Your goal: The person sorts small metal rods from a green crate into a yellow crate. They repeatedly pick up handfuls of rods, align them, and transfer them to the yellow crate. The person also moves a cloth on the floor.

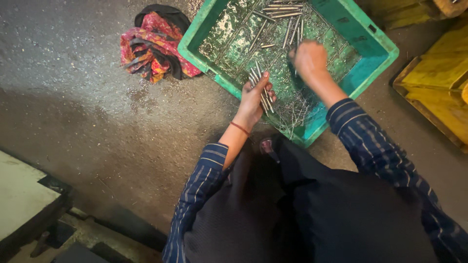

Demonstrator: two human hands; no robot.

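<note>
A green plastic crate (pixel 375 34) stands on the floor in front of me, its bottom covered with metal shavings and thin metal rods (pixel 282 12). My left hand (pixel 253 100) is closed around a bundle of several metal rods (pixel 259 85) at the crate's near rim. Inside the crate, my right hand (pixel 309 58) reaches down among the loose rods with fingers curled and blurred; whether it grips one I cannot tell.
A crumpled red and black patterned cloth (pixel 153 46) lies on the concrete floor left of the crate. Yellow crates (pixel 438 78) stand at the right. A white-topped dark block (pixel 24 195) sits at the lower left. Metal shavings are scattered near the crate.
</note>
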